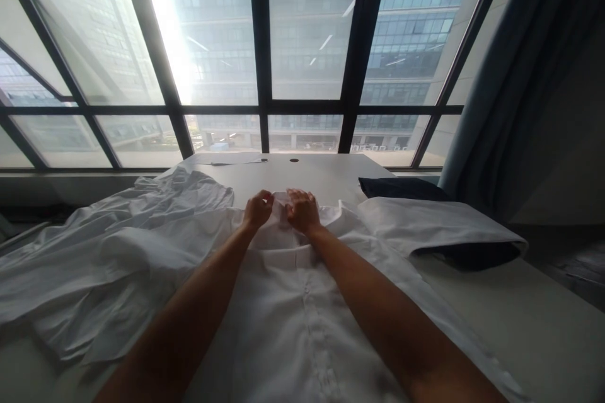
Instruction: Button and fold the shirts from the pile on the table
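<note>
A white button-up shirt [293, 315] lies flat on a white table [312, 176], its button placket running toward me and its collar at the far end. My left hand [258, 209] and my right hand [302, 210] sit side by side at the collar [282, 200], both pinching the white fabric there. My forearms stretch out over the shirt's front. One sleeve [425, 223] is spread to the right.
A rumpled heap of white cloth [118, 245] covers the table's left side. A dark blue garment [401, 187] lies under the right sleeve. Large dark-framed windows [302, 56] stand behind the table, with a blue curtain [520, 75] at right.
</note>
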Available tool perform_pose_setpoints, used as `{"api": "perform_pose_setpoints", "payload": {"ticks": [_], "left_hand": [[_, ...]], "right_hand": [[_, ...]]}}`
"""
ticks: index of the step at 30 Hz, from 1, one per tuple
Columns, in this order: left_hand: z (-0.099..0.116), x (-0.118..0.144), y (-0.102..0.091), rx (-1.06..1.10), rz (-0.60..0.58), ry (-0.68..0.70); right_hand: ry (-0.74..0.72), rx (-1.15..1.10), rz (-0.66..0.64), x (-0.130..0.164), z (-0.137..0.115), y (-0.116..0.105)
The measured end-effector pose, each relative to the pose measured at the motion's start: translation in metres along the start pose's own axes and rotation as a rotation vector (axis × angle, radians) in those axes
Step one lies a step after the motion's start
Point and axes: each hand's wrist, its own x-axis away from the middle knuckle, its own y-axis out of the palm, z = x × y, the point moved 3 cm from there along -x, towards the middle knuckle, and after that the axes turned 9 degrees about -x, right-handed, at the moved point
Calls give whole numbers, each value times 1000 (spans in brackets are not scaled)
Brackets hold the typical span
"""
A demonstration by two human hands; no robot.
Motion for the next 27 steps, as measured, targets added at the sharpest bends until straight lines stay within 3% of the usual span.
{"api": "perform_pose_setpoints", "payload": {"ticks": [7, 15, 23, 27], "left_hand": [[8, 17, -18, 210, 153, 194], [11, 16, -14, 255, 129, 159], [4, 13, -8, 404, 122, 38], [-1, 12, -8, 426, 129, 56]], "right_hand": [[-14, -17, 34, 0, 11, -12], [-19, -83, 83, -1, 16, -13], [249, -30, 111, -5, 52, -14], [247, -110, 115, -9, 69, -13]]}}
